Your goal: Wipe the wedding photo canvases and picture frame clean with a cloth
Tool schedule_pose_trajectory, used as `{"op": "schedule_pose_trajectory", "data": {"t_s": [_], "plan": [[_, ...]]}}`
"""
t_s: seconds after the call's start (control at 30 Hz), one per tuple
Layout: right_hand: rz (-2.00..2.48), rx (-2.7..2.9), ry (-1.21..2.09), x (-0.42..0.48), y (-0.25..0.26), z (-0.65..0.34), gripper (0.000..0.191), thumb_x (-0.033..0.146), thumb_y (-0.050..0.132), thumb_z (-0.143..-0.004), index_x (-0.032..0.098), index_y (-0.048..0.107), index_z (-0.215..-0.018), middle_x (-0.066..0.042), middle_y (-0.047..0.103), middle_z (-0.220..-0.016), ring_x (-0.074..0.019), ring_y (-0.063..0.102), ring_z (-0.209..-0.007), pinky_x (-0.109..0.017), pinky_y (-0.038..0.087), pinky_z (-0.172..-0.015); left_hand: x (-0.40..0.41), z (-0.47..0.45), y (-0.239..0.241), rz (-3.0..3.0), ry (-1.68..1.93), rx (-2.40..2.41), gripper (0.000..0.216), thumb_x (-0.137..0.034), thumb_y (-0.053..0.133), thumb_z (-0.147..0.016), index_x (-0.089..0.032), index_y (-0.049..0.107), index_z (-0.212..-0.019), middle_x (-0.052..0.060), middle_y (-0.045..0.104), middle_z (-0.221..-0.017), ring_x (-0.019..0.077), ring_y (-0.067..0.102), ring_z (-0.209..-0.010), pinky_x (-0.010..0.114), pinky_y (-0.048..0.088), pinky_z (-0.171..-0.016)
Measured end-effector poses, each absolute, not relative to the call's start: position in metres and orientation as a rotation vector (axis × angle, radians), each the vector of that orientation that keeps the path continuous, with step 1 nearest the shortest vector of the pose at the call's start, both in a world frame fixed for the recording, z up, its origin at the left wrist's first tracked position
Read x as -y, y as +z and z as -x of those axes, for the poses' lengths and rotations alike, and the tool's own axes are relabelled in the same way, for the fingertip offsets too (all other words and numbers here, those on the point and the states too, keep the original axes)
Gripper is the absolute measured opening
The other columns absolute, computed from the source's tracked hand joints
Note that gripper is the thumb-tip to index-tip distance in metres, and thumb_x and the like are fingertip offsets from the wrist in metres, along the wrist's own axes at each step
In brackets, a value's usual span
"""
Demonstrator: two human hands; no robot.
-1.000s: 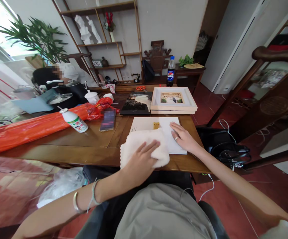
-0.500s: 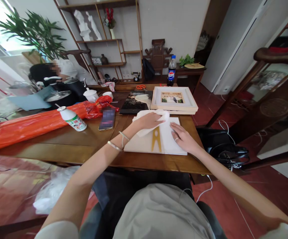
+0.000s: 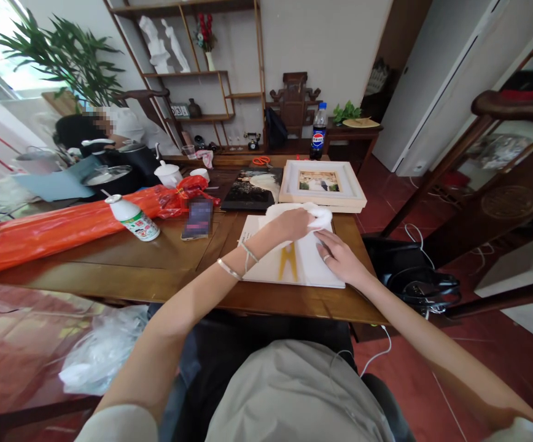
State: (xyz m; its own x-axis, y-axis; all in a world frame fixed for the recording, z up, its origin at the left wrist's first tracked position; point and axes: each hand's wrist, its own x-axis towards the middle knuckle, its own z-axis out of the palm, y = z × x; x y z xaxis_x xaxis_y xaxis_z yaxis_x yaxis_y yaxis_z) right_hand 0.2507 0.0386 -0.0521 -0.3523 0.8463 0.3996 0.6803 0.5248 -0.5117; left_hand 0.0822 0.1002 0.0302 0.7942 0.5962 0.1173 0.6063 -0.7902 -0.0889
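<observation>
A flat white panel or book (image 3: 312,264) with a yellow A-like shape (image 3: 287,264) lies near the table's front edge. My left hand (image 3: 296,224), a bangle and a cord on its wrist, is closed on a bunched white cloth (image 3: 323,218) at the panel's upper part. Part of the cloth spreads out behind that hand. My right hand (image 3: 337,253), wearing a ring, rests with its fingers stretched out on the panel's right edge, close to the cloth.
Behind the panel are a white picture frame (image 3: 324,197) and a dark photo board (image 3: 250,190). A cola bottle (image 3: 319,132) and orange scissors (image 3: 261,161) stand farther back. Leftward are a phone (image 3: 197,219), a white bottle (image 3: 132,218) and an orange-wrapped roll (image 3: 54,230). A person sits far left.
My left hand has moved right with the cloth, uncovering more of the panel's left side. My right hand has stayed almost still at the panel's right edge.
</observation>
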Motion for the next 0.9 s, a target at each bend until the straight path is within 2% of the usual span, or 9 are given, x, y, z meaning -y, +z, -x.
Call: {"op": "schedule_pose_trajectory", "data": {"t_s": [0.13,0.27,0.47,0.67,0.83,0.9], "plan": [[1.229,2.105,0.355,-0.042,-0.059,-0.252,0.042,0.029,0.042,-0.092,0.018,0.054,-0.131,-0.013,0.051,-0.141,-0.0286,0.041,-0.136,-0.053,0.033,-0.113,-0.080,-0.060,0.025,2.703,0.048,1.100,0.023,-0.010,0.045,-0.093,-0.010,0.067,-0.101,0.014,0.070,-0.098,0.0215,0.065,-0.092,0.032,0.050,-0.081],[1.177,2.110,0.403,-0.043,-0.061,-0.255,0.048,0.020,0.044,-0.088,0.020,0.052,-0.135,-0.010,0.051,-0.143,-0.0275,0.039,-0.138,-0.053,0.031,-0.115,-0.021,-0.062,0.018,2.660,0.072,1.069,0.022,-0.008,0.052,-0.089,-0.012,0.070,-0.101,0.015,0.065,-0.116,0.0265,0.057,-0.113,0.041,0.044,-0.096],[1.196,2.080,0.470,-0.042,-0.059,-0.256,0.052,0.014,0.042,-0.086,0.023,0.052,-0.136,-0.007,0.048,-0.146,-0.0241,0.036,-0.140,-0.050,0.027,-0.118,0.069,-0.069,0.011,2.640,0.068,0.906,0.022,-0.017,0.055,-0.089,-0.015,0.073,-0.101,0.018,0.055,-0.133,0.0332,0.049,-0.124,0.044,0.041,-0.099],[1.150,2.089,0.466,-0.045,-0.062,-0.258,0.048,0.020,0.045,-0.088,0.024,0.052,-0.136,-0.007,0.049,-0.145,-0.0254,0.040,-0.138,-0.051,0.030,-0.116,0.031,-0.065,0.009,2.660,-0.033,1.065,0.028,-0.016,0.046,-0.093,-0.016,0.072,-0.105,0.015,0.056,-0.132,0.0283,0.050,-0.124,0.041,0.044,-0.098],[1.134,2.100,0.421,-0.045,-0.065,-0.260,0.055,0.016,0.048,-0.083,0.022,0.050,-0.137,-0.009,0.049,-0.144,-0.0265,0.039,-0.138,-0.052,0.029,-0.116,-0.002,-0.075,0.010,2.526,0.009,1.142,0.031,-0.013,0.046,-0.092,-0.014,0.071,-0.111,0.016,0.042,-0.146,0.0364,0.039,-0.135,0.048,0.042,-0.102],[1.150,2.099,0.435,-0.044,-0.063,-0.259,0.051,0.020,0.048,-0.085,0.021,0.051,-0.136,-0.010,0.049,-0.144,-0.0266,0.040,-0.137,-0.052,0.031,-0.115,0.011,-0.078,0.008,2.517,0.047,1.080,0.031,-0.013,0.046,-0.092,-0.014,0.071,-0.110,0.017,0.044,-0.145,0.0375,0.039,-0.134,0.049,0.041,-0.102]]}}
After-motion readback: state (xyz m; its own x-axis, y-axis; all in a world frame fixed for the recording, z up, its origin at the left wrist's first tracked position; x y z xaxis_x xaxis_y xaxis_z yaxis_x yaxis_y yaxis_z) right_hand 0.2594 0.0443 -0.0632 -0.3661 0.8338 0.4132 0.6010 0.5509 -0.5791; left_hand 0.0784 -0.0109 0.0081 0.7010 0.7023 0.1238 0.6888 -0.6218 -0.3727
